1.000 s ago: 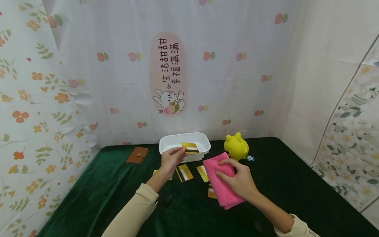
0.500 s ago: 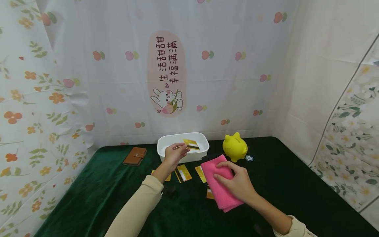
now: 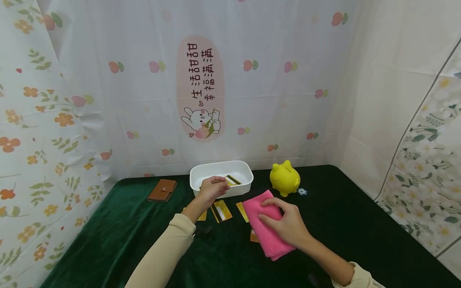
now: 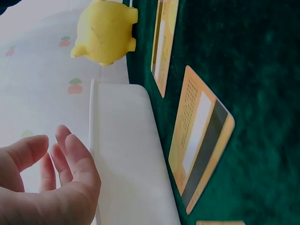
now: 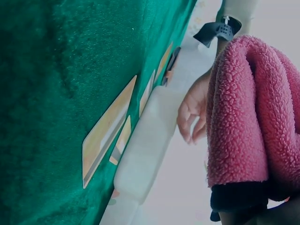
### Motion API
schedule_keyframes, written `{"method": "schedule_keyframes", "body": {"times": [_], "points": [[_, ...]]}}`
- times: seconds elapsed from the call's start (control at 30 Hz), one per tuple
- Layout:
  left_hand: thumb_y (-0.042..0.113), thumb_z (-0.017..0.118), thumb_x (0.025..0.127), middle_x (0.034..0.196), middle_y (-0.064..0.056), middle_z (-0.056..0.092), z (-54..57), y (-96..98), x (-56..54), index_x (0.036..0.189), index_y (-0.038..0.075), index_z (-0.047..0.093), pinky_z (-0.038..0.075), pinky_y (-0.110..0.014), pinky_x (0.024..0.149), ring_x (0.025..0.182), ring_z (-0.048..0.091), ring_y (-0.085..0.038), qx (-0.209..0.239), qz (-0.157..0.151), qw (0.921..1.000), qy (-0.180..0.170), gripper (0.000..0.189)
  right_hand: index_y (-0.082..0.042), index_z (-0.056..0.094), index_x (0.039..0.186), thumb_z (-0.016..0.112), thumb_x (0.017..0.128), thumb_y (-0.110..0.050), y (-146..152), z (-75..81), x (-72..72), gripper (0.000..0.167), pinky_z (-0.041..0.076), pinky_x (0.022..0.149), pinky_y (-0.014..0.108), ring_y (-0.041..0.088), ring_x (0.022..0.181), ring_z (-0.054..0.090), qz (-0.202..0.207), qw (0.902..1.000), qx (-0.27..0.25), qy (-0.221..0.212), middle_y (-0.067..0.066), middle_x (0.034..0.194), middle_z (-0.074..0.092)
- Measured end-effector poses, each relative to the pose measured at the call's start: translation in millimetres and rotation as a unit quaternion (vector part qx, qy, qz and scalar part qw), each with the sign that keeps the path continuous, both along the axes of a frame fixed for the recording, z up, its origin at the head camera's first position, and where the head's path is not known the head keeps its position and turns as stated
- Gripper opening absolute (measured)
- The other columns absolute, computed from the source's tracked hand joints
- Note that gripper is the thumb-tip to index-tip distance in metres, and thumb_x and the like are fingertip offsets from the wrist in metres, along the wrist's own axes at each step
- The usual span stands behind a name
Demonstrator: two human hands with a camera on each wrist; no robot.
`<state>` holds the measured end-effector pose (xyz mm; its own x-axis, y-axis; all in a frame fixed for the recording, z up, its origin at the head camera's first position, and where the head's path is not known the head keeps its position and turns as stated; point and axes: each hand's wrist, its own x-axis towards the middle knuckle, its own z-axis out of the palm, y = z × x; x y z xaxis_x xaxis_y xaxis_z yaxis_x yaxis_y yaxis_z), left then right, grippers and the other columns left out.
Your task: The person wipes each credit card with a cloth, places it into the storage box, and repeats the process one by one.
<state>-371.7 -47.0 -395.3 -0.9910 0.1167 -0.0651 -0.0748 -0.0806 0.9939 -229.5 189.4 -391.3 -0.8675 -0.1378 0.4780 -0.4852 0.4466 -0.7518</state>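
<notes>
Over the front rim of a white plastic tub (image 3: 234, 191), my left hand (image 3: 211, 190) holds nothing. Its thumb and fingers stand apart in the left wrist view. Just past the fingertips, a yellow bank card (image 3: 233, 180) with a dark stripe is inside the tub, partly hidden by the hand. My right hand (image 3: 289, 225) grips a folded pink fleecy cloth (image 3: 264, 234) above the table. In the right wrist view the cloth (image 5: 243, 117) fills the right side. Beneath the cloth, an orange-yellow card (image 3: 254, 237) is mostly covered.
On the dark green tablecloth (image 3: 119, 232), more cards lie before the tub, among them a striped card (image 3: 221, 211) and a card (image 3: 243, 211) partly under the cloth. A brown wallet (image 3: 162, 190) lies left; a yellow piggy bank (image 3: 284, 179) and a poker chip (image 3: 302, 192) are right.
My left hand has let go of the card, which has dropped into the tub. The right hand keeps its grip on the pink cloth. The view has shifted slightly.
</notes>
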Motion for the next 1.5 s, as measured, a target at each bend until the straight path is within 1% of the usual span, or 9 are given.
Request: {"method": "schedule_keyframes", "body": {"times": [0.17,0.3,0.53,0.67,0.83,1.1,1.2,1.37,1.5], "points": [[0.008,0.06,0.099,0.116,-0.021,0.064,2.4,-13.0,8.2,0.119,-0.006,0.059,0.056,-0.038,0.088,0.091,0.07,-0.021,-0.036,-0.021,0.9991,0.011,0.024,-0.015,0.067,0.109,0.079,0.086,-0.016,-2.6,1.0,-0.4,0.027,0.055,0.06,0.028,0.013,0.07,0.062,0.007,1.0,0.004,-0.003,0.008,0.103,0.067],[0.011,0.062,0.098,0.115,-0.021,0.065,0.7,-25.4,18.0,0.117,-0.004,0.061,0.055,-0.044,0.089,0.095,0.07,-0.025,-0.083,-0.046,0.9948,0.035,0.024,-0.015,0.067,0.109,0.079,0.086,-0.016,-3.8,1.0,-2.1,0.026,0.056,0.061,0.029,0.014,0.072,0.063,0.012,0.9999,0.01,0.0,0.008,0.103,0.068],[0.017,0.063,0.099,0.118,-0.023,0.066,3.9,-52.7,38.4,0.122,-0.005,0.06,0.054,-0.047,0.089,0.103,0.067,-0.032,-0.16,-0.101,0.9792,0.072,0.032,-0.016,0.067,0.108,0.079,0.086,-0.017,-6.7,1.7,-4.3,0.025,0.056,0.059,0.029,0.014,0.07,0.063,0.013,0.9998,0.012,0.001,0.008,0.102,0.068],[0.019,0.064,0.098,0.113,-0.017,0.069,7.8,-70.4,48.7,0.123,-0.004,0.061,0.056,-0.046,0.085,0.102,0.068,-0.033,-0.188,-0.106,0.9721,0.091,0.034,-0.016,0.067,0.108,0.079,0.086,-0.017,-8.1,3.5,-5.1,0.025,0.055,0.058,0.029,0.015,0.07,0.062,0.013,0.9998,0.01,0.009,0.008,0.102,0.068],[0.016,0.065,0.096,0.108,-0.014,0.071,3.9,-88.9,55.9,0.12,-0.004,0.063,0.057,-0.038,0.074,0.094,0.069,-0.025,-0.221,-0.116,0.9622,0.108,0.031,-0.016,0.068,0.107,0.079,0.085,-0.016,-9.2,5.3,-3.7,0.025,0.054,0.056,0.028,0.014,0.066,0.061,0.006,1.0,0.004,0.005,0.008,0.101,0.068],[0.012,0.068,0.093,0.108,-0.008,0.071,-7.4,-109.6,55.5,0.121,-0.001,0.064,0.057,-0.043,0.076,0.091,0.068,-0.021,-0.268,-0.08,0.9572,0.074,0.031,-0.015,0.067,0.109,0.079,0.085,-0.016,-16.5,4.8,-2.6,0.027,0.054,0.058,0.029,0.015,0.069,0.061,0.019,0.9998,0.002,-0.008,0.008,0.104,0.068],[0.011,0.069,0.093,0.107,-0.009,0.071,-10.0,-117.7,54.2,0.12,-0.002,0.065,0.057,-0.039,0.074,0.088,0.066,-0.019,-0.298,-0.068,0.9495,0.07,0.031,-0.016,0.067,0.108,0.079,0.085,-0.018,-18.9,3.9,-2.3,0.026,0.055,0.058,0.029,0.016,0.068,0.062,0.017,0.9997,0.007,-0.016,0.008,0.103,0.067],[0.012,0.075,0.087,0.106,-0.009,0.071,-15.8,-127.8,51.6,0.117,-0.001,0.067,0.053,-0.033,0.065,0.084,0.063,-0.017,-0.356,-0.047,0.931,0.064,0.033,-0.016,0.067,0.108,0.079,0.086,-0.018,-21.1,1.9,-2.5,0.026,0.055,0.059,0.029,0.016,0.069,0.062,0.015,0.9995,0.014,-0.024,0.008,0.103,0.067],[0.013,0.08,0.082,0.103,-0.008,0.071,-20.6,-132.0,47.1,0.113,0.001,0.068,0.053,-0.036,0.072,0.09,0.063,-0.02,-0.389,-0.036,0.9182,0.068,0.035,-0.015,0.067,0.109,0.079,0.086,-0.017,-21.0,1.6,-3.4,0.026,0.054,0.058,0.029,0.015,0.069,0.061,0.015,0.9995,0.013,-0.025,0.008,0.103,0.067]]}}
